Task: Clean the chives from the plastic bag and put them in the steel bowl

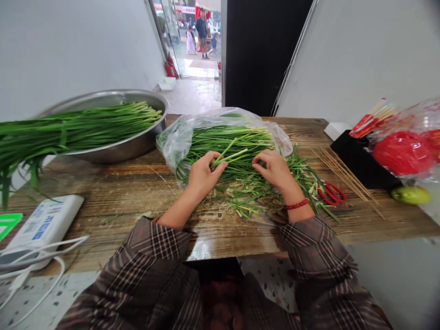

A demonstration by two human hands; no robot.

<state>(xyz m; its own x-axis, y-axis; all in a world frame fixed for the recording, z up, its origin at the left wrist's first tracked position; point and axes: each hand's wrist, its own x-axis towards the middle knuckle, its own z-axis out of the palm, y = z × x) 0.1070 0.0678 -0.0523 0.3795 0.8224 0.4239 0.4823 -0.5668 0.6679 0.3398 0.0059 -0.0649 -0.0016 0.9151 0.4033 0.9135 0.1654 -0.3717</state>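
My left hand (203, 174) is closed around a few garlic chive stalks (238, 156), their pale ends pointing up and to the right. Opposite it, my right hand (274, 169) has thumb and fingertips pinched together, apart from those stalks; whatever may be between the tips is too small to make out. Behind both hands, a heap of garlic chives (227, 140) lies in an opened clear plastic bag (176, 140). Torn leaf scraps (243, 198) are scattered beneath and beside my right hand. Red-handled scissors (332, 193) rest partly under the trimmings at right.
A steel basin (137, 145) at left holds a large bundle of chives (113, 121) overhanging its side. A white power strip (44, 229) with cables sits front left. Thin wooden skewers (347, 176), a black box (364, 162) and a yellow-green fruit (411, 195) occupy the right side.
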